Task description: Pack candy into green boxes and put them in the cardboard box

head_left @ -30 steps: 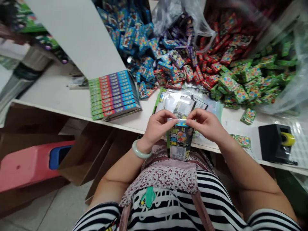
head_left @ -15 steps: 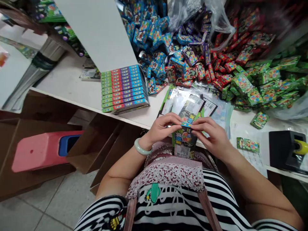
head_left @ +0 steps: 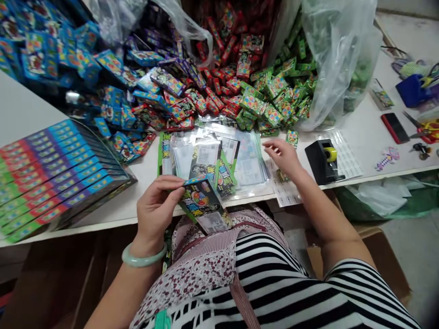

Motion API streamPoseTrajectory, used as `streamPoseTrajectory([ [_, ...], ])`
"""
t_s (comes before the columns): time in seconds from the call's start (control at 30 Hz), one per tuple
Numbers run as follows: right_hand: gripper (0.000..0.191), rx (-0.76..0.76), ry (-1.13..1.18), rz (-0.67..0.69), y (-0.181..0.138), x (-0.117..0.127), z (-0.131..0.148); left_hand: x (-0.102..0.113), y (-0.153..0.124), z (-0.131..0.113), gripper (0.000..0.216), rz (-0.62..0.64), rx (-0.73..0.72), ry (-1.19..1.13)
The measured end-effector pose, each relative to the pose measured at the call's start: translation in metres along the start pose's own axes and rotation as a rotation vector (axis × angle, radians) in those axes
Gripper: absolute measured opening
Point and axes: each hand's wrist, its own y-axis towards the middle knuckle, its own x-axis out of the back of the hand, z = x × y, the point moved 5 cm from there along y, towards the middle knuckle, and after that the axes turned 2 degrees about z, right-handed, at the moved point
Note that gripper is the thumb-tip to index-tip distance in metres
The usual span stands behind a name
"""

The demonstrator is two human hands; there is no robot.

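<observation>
My left hand (head_left: 158, 205) grips a filled clear packet (head_left: 203, 204) with black and green print, held tilted just off the table's front edge above my lap. My right hand (head_left: 283, 154) is stretched out over the table with the fingers apart and nothing in it, hovering near a small green box (head_left: 292, 137) and a sheet of labels (head_left: 285, 193). A stack of empty clear packets (head_left: 209, 157) lies on the table between the two hands.
Heaps of small blue (head_left: 44, 50), purple (head_left: 168, 77), red (head_left: 219, 91) and green boxes (head_left: 274, 100) cover the back of the white table (head_left: 370, 137). A tray of sorted packs (head_left: 55, 173) sits at left. A black tape dispenser (head_left: 322, 160), phone (head_left: 395, 127) and scissors (head_left: 423, 130) lie right.
My right hand has let go of the packet and reached out to the right over the table. My left hand keeps the packet. My view has swung to the right.
</observation>
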Motion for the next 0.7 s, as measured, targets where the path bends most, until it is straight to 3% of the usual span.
streamPoseTrajectory([
  [0.07,0.018,-0.106,-0.182,0.040,0.004,0.011,-0.042,-0.002,0.000,0.004,0.007,-0.035,0.026,0.014],
  [0.17,0.020,-0.138,-0.278,0.130,0.002,0.010,-0.071,-0.008,0.002,0.003,0.009,-0.034,0.071,0.027],
  [0.57,0.014,0.008,-0.346,0.196,-0.007,-0.001,-0.061,-0.011,0.004,0.002,0.012,-0.029,0.103,0.060],
  [0.7,0.006,-0.106,-0.158,0.125,-0.009,-0.002,-0.063,-0.010,0.002,0.002,0.012,-0.044,0.119,0.057],
])
